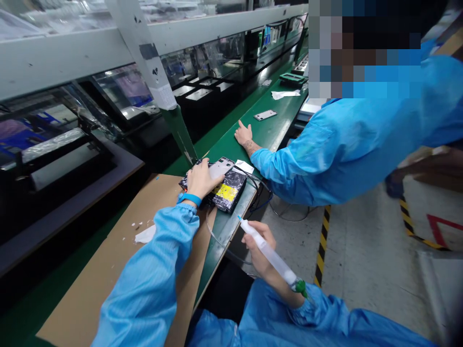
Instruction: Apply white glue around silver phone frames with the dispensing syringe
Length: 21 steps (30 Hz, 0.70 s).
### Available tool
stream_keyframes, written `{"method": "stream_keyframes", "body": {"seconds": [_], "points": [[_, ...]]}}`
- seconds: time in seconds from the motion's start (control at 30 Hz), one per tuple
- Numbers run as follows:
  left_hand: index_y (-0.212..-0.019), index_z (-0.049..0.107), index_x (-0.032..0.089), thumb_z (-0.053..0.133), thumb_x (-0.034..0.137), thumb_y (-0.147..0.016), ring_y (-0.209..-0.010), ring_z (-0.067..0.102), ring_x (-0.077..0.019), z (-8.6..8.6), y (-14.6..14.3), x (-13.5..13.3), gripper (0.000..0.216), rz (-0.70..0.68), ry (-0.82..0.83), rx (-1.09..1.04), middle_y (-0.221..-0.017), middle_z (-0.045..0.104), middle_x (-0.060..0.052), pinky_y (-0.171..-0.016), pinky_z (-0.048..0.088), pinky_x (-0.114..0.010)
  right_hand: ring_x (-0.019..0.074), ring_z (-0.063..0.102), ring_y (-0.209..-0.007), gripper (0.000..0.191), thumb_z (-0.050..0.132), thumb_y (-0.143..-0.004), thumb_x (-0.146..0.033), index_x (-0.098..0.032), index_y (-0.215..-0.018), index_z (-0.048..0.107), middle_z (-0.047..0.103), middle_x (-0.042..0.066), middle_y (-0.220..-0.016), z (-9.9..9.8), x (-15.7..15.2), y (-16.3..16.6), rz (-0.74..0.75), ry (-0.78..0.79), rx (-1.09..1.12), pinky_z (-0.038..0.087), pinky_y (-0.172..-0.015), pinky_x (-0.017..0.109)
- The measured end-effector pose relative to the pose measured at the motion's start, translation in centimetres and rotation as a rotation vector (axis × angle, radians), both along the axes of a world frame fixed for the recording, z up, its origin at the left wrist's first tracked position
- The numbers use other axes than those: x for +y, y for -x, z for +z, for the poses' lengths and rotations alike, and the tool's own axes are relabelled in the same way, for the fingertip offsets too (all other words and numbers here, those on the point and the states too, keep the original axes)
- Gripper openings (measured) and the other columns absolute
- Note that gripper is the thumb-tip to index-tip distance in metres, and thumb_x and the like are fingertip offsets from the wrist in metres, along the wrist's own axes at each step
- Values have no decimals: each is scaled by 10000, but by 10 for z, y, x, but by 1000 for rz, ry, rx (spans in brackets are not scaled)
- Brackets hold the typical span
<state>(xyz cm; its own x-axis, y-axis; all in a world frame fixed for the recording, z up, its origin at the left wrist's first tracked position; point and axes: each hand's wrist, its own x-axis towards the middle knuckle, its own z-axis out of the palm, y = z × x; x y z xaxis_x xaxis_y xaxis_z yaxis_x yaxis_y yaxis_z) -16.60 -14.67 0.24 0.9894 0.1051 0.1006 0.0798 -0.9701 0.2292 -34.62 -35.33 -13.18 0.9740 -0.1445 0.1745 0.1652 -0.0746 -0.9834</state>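
Note:
My left hand [198, 182] reaches out over the bench, thumb and fingers closed on the near end of a flat, light grey phone frame [223, 166]. The frame is above a scuffed black box [233, 185] bearing a yellow label [226, 192]; whether it rests on the box I cannot tell. Past the bench's front edge, my right hand [261, 245] grips a translucent white dispensing syringe [274, 259]. Its blue tip points up and left toward the box, and its green end lies near my right cuff.
Brown cardboard [144, 270] covers the near bench, with a torn white scrap [145, 234] on it. A metal post [164, 91] rises behind the box. Dark cables [258, 190] hang at the bench edge. To the right, a co-worker's hand [246, 137] rests near another phone frame [265, 115].

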Motion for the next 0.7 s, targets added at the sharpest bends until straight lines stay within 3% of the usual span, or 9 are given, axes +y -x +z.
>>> {"method": "stream_keyframes", "body": {"seconds": [0.1, 0.23, 0.37, 0.47, 0.53, 0.6, 0.7], "points": [[-1611, 493, 173, 741, 691, -930, -1488, 575, -424, 0, 7, 1, 891, 1, -23, -16, -1608, 633, -201, -1217, 472, -537, 236, 797, -699, 467, 510, -975, -611, -395, -1275, 796, 737, -27, -804, 2, 3, 0, -12, 5, -14, 469, -652, 347], [-1618, 492, 177, 729, 647, -951, -1448, 605, -428, 5, 19, 4, 849, -7, -31, 16, -1575, 656, -195, -1203, 480, -548, 225, 781, -665, 478, 505, -983, -619, -343, -1233, 806, 722, -13, -780, 7, 5, 2, -15, 18, -13, 445, -650, 355], [-1621, 505, 193, 653, 597, -1015, -1478, 588, -407, 15, 58, 25, 743, -15, -30, -21, -1620, 627, -175, -1214, 480, -535, 206, 771, -653, 415, 633, -946, -643, -339, -1173, 803, 705, -30, -758, 12, 3, 4, 2, -48, -16, 453, -659, 342], [-1606, 526, 219, 558, 593, -1065, -1471, 592, -395, 15, 124, 52, 659, 4, -32, -61, -1626, 624, -164, -1191, 500, -537, 183, 747, -622, 321, 736, -949, -575, -342, -1161, 795, 727, -24, -751, 13, 5, 7, 31, -140, -47, 495, -621, 291], [-1589, 540, 207, 487, 632, -1084, -1465, 592, -404, 4, 187, 66, 663, 57, -50, -76, -1619, 619, -182, -1179, 507, -558, 186, 732, -609, 262, 803, -941, -490, -352, -1164, 787, 764, -15, -774, 13, 10, 10, 59, -210, -65, 549, -584, 275], [-1593, 547, 196, 426, 678, -1093, -1473, 588, -417, -20, 255, 72, 705, 149, -57, -15, -1634, 604, -184, -1177, 511, -588, 195, 731, -621, 254, 839, -923, -435, -361, -1159, 784, 804, -4, -835, 12, 18, 12, 92, -239, -74, 594, -573, 286], [-1612, 555, 183, 412, 764, -1079, -1550, 522, -456, -72, 348, 66, 802, 303, -86, 124, -1729, 501, -209, -1191, 498, -663, 196, 764, -682, 232, 813, -952, -464, -342, -1149, 798, 827, 10, -911, 13, 31, 14, 181, -189, -97, 611, -607, 279]]}}
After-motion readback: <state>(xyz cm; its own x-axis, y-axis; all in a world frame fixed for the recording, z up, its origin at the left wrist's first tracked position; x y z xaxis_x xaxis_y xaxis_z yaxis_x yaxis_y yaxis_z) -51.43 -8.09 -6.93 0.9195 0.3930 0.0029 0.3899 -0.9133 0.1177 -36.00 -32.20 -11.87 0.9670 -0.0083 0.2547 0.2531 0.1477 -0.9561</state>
